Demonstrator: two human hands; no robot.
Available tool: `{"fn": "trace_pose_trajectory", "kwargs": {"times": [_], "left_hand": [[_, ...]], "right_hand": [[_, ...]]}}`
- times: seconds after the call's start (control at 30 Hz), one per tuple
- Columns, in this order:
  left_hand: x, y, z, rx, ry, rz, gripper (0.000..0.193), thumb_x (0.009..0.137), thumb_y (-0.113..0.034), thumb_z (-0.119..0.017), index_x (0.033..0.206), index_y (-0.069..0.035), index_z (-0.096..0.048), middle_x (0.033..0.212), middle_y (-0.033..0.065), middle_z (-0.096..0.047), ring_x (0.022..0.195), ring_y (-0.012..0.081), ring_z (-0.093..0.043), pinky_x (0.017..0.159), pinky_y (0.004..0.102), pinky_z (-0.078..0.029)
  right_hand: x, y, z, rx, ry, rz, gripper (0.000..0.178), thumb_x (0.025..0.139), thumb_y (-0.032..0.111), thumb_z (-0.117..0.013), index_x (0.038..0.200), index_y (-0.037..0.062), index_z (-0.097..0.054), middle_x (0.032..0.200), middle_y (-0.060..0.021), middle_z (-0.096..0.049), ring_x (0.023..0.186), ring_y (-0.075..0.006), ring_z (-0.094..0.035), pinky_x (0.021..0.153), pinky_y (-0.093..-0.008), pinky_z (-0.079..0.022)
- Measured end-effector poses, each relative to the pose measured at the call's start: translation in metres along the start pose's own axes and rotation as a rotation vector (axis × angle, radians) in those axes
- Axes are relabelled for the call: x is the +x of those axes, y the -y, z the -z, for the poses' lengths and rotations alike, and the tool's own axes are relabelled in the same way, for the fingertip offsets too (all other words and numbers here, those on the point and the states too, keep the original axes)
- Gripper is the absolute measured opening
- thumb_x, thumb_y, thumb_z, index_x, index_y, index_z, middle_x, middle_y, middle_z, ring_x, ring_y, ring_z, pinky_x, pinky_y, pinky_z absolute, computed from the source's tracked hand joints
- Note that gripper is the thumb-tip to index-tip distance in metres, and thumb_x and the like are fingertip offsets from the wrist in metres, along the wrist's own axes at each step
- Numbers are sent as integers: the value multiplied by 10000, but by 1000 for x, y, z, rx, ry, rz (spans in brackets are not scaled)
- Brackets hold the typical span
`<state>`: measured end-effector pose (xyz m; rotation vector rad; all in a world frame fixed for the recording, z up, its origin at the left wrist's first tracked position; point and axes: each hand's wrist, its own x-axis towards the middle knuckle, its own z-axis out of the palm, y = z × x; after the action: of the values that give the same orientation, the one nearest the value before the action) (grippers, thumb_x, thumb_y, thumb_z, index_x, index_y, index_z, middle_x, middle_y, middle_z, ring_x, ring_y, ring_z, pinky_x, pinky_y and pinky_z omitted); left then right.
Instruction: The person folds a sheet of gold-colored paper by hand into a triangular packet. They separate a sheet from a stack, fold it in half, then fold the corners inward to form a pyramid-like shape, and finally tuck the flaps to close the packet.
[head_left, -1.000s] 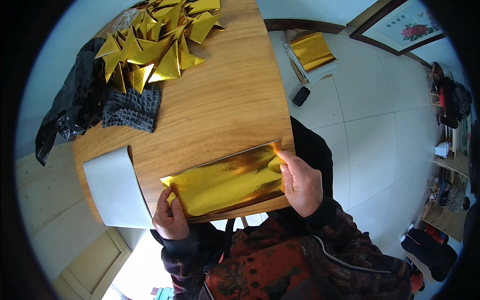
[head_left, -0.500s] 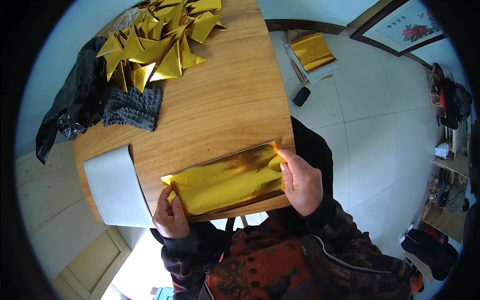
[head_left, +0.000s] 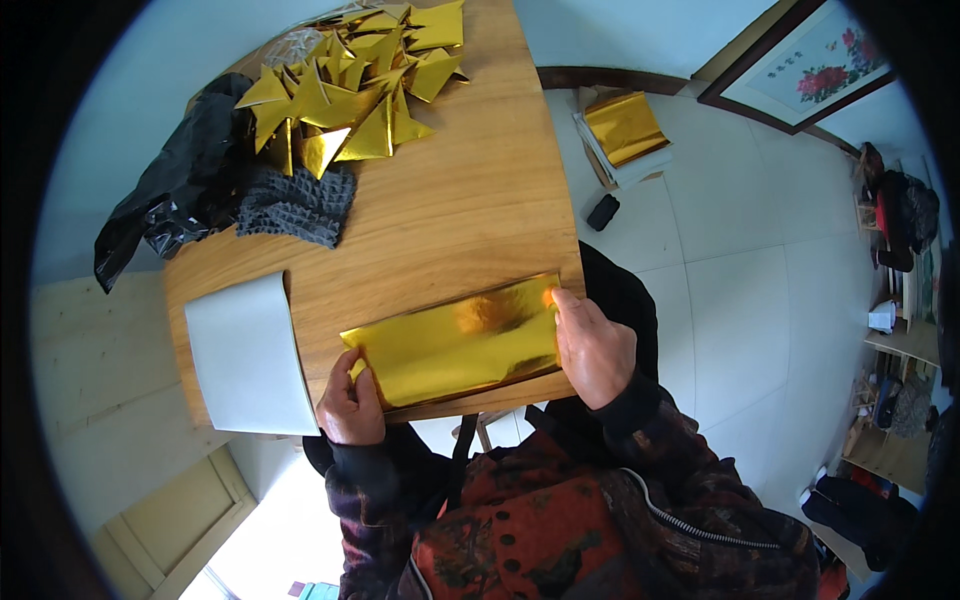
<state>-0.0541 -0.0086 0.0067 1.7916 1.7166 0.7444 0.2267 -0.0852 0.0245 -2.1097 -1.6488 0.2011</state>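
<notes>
A shiny gold foil paper sheet (head_left: 455, 342), shaped as a long strip, lies slightly tilted at the table's near edge. My left hand (head_left: 352, 405) pinches its left end between thumb and fingers. At the right end my right hand (head_left: 597, 345) grips the same sheet, its fingertips partly hidden by the hand itself. Left of my left hand rests a folded pale grey sheet (head_left: 250, 355), its rounded fold on the right side.
Pointed folded gold paper pieces (head_left: 360, 90) are heaped at the far left of the wooden table (head_left: 470, 200). Beside them lie a black plastic bag (head_left: 185, 165) and a dark grey textured cloth (head_left: 297, 205). A stack topped with gold paper (head_left: 625, 128) sits on the floor.
The right end of the gold sheet, curled under my right thumb before, now lies flatter. Both hands keep hold of the ends. The whole view has shifted slightly.
</notes>
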Motion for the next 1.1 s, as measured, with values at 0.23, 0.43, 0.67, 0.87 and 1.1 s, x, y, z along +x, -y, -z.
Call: {"fn": "trace_pose_trajectory", "kwargs": {"times": [0.23, 0.43, 0.67, 0.87, 1.1], "left_hand": [[2, -6, 5, 52, 53, 29, 294, 891, -100, -597, 1166, -7, -647, 834, 146, -716, 667, 167, -661, 619, 283, -512], [1, -6, 3, 83, 9, 19, 255, 854, -151, -621, 1099, -107, -678, 763, 176, -673, 706, 329, -666, 666, 400, -523], [4, 6, -6, 67, 8, 41, 243, 870, -193, -606, 1089, -126, -686, 855, 173, -696, 823, 365, -666, 731, 436, -529], [6, 8, -10, 71, -32, -1, 249, 873, -203, -607, 1102, -141, -684, 893, 167, -702, 849, 363, -667, 739, 447, -527], [7, 12, -12, 169, 5, 76, 247, 866, -230, -619, 1098, -186, -691, 868, 155, -704, 821, 344, -675, 705, 429, -529]], "right_hand": [[1, 0, 13, -247, 50, 158, 357, 803, 172, -701, 1132, 62, -621, 874, -62, -551, 687, -229, -615, 517, -352, -493], [0, -1, 22, -213, 72, 230, 548, 706, 299, -798, 1157, 66, -592, 1033, -66, -524, 905, -259, -553, 658, -371, -510], [-10, -8, 18, -236, 118, 210, 645, 742, 329, -787, 1280, 60, -553, 1391, -92, -415, 1243, -328, -433, 889, -429, -480], [-12, -9, 18, -270, 179, 138, 644, 796, 374, -738, 1327, 72, -534, 1495, -93, -339, 1353, -378, -338, 1006, -473, -400], [-14, -19, 12, -243, 142, 187, 678, 791, 421, -731, 1347, 107, -505, 1505, -88, -321, 1358, -388, -313, 1012, -509, -358]]}}
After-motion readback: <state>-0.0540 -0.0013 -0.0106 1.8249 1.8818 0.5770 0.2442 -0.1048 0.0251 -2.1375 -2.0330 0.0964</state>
